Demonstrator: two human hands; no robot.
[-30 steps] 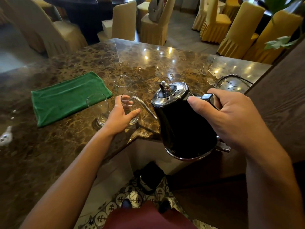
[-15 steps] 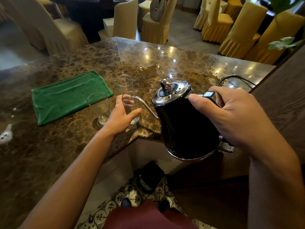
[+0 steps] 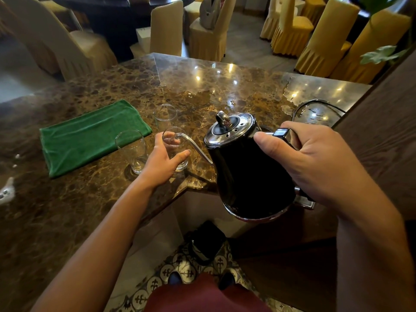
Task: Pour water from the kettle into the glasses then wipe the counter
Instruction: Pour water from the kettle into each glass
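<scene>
Kettle: black steel gooseneck kettle, tilted toward 10 o'clock, held off the counter edge.
Spout: thin tip over the rim of the clear glass tumbler.
Right hand: fingers wrapped round the handle, thumb on top.
Left hand: curled round that tumbler, steadying it on the brown marble counter.
Others: two more glasses and the green cloth at 9 o'clock.

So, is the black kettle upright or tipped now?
Tipped. The kettle leans toward the held glass, its spout tip over the rim, gripped by the right hand.
</scene>
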